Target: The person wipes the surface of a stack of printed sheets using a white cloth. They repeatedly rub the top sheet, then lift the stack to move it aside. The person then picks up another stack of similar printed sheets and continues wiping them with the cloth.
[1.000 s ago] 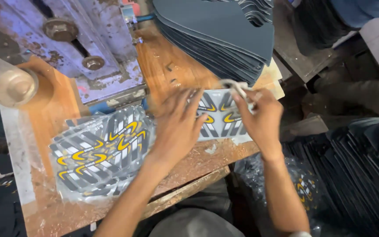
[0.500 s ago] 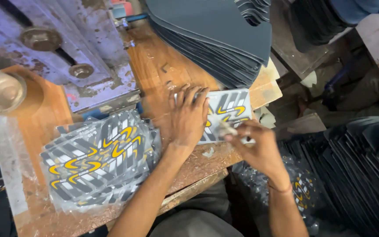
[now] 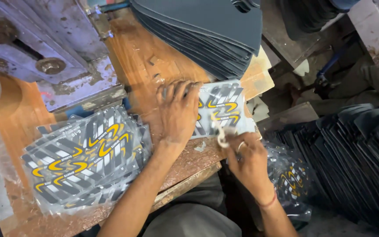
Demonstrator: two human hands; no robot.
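My left hand lies flat, fingers spread, pressing on a printed sheet with grey, white and yellow stripes at the wooden table's front right edge. My right hand is just below that sheet, off the table edge, pinching a thin white strip that curls up from the sheet's lower edge. A loose pile of matching printed sheets lies to the left of my left forearm.
A tall stack of dark grey sheets fills the table's far side. A worn metal machine block stands at upper left. Black sheet stacks lie low on the right, and a plastic bag of printed pieces hangs below the table.
My right hand has moved down from the sheet's top to its lower edge, drawing the white strip with it. My left hand stays pressed on the sheet.
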